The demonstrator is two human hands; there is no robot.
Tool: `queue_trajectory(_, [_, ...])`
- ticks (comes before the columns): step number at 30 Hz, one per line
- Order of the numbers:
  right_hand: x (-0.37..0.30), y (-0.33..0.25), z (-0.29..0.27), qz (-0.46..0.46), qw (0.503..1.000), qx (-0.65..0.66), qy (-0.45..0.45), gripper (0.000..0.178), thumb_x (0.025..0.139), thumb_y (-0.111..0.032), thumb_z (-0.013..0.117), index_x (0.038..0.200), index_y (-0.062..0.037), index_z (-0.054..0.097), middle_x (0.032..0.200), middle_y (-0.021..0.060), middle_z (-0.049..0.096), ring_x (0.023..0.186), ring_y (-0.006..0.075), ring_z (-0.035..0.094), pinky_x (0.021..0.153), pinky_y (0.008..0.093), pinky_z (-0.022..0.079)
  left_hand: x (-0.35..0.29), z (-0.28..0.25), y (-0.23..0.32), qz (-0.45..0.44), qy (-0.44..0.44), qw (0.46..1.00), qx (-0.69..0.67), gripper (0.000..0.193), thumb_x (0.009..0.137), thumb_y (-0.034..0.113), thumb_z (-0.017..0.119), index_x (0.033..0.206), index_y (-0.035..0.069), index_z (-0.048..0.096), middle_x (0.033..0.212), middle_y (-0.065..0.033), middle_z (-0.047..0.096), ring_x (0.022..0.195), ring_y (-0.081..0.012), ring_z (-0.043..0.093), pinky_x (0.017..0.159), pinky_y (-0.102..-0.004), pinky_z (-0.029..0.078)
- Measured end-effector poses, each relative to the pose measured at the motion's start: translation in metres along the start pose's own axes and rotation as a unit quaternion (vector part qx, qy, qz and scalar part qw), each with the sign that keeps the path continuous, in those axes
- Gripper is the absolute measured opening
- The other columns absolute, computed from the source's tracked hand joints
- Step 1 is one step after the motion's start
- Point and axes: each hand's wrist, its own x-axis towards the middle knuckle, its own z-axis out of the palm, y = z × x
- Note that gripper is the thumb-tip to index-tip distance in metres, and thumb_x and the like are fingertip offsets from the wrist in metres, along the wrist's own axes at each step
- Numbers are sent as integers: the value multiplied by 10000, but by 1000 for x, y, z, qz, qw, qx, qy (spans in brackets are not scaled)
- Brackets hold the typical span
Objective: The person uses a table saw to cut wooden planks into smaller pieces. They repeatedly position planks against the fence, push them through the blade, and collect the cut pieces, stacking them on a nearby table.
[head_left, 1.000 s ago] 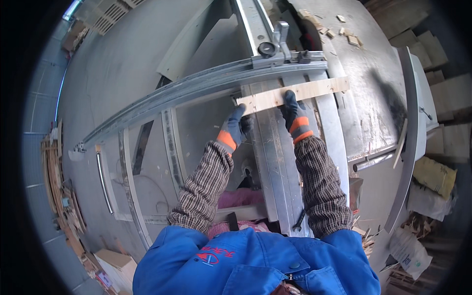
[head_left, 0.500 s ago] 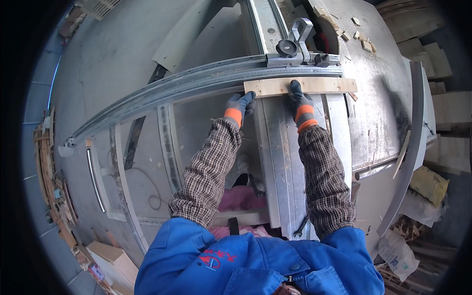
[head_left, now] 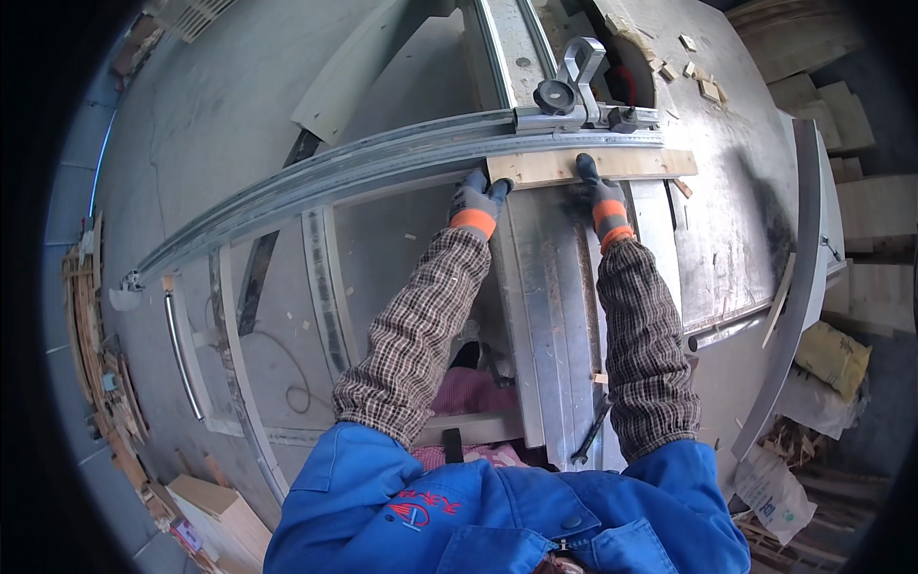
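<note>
A pale wooden board [head_left: 540, 167] lies crosswise on the metal saw table [head_left: 547, 277], along the near side of the long metal fence [head_left: 402, 143]. My left hand [head_left: 480, 203], in a grey and orange glove, is closed on the board's left end. Farther along, my gloved right hand [head_left: 604, 199] grips the near edge at about mid-length, its thumb lying on the top face; its other fingers are mostly hidden. Just beyond the board, a clamp with a metal handle [head_left: 579, 65] and a black knob [head_left: 555, 97] sits on the fence.
Small wood offcuts [head_left: 709, 90] lie scattered at the far right of the table. A wrench [head_left: 591, 435] rests near my right forearm, beside a small wood chip [head_left: 600, 378]. Open frame bars [head_left: 327, 287] extend to the left. Plastic bags [head_left: 775, 497] and stacked boards [head_left: 875, 297] stand at the right.
Both hands have shifted slightly to the right, and the board's left end has moved right with them. The wood chip by my right forearm now shows.
</note>
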Motion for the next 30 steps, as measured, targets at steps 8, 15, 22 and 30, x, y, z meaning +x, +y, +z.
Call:
queue_trajectory(8, [-4, -18, -14, -1, 981, -193, 1, 943, 645, -828, 632, 1028, 30, 711, 944, 165, 715, 865, 250, 684, 770, 335, 509, 6, 2, -6, 16, 5, 995, 103, 516, 852, 434, 673, 1177, 41, 595, 1147, -219, 656, 1060, -381, 625, 879, -445, 491])
queue_trajectory(15, [-16, -20, -7, -53, 968, -237, 58, 881, 661, -773, 662, 1100, -9, 699, 1072, 207, 696, 1057, 362, 640, 914, 404, 467, -10, -19, 9, -38, 50, 981, 185, 603, 793, 508, 714, 1175, 63, 573, 1206, -158, 644, 1080, -347, 624, 891, -442, 488])
queue_trajectory(22, [1, -15, -14, -15, 957, -286, 45, 918, 680, -826, 593, 1083, -9, 709, 1047, 190, 701, 1010, 341, 656, 878, 411, 483, -19, -16, 50, 231, 171, 897, 337, 1091, 566, 586, 819, 1426, 117, 339, 1334, -156, 497, 1214, -349, 477, 1059, -501, 350])
queue_trajectory(30, [-23, -43, -20, -65, 945, -319, 40, 881, 779, -784, 488, 1207, -31, 648, 1254, 237, 604, 1225, 390, 532, 1030, 424, 400, 11, 3, 63, 171, 101, 834, 515, 1171, 527, 673, 793, 1448, 132, 312, 1414, -90, 401, 1331, -309, 345, 1133, -494, 219])
